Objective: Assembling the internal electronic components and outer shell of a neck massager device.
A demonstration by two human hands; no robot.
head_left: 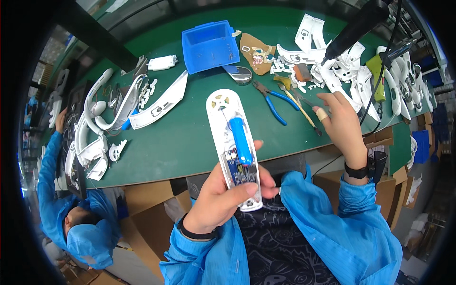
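My left hand (pixel 221 194) grips a long white plastic housing (pixel 219 126), its open side up, above the table's front edge. Inside it sit a blue cylindrical battery (pixel 241 142) and a circuit board (pixel 232 164); a round slotted grille is at the far end. My right hand (pixel 344 130) hovers over the table at the right, fingers apart, a bandage round one finger. Close to its fingertips lies a thin dark metal tool (pixel 303 99), perhaps tweezers. Beside that are a yellowish stick-like tool (pixel 304 113) and blue-handled pliers (pixel 278 104).
A blue bin (pixel 211 50) stands at the back. White curved shells (pixel 339 71) pile up at the right, near a lime-green tool (pixel 375 76) and a hanging black tool (pixel 356 28). More white parts (pixel 159 104) lie left. At far left a co-worker (pixel 85 228) in blue works.
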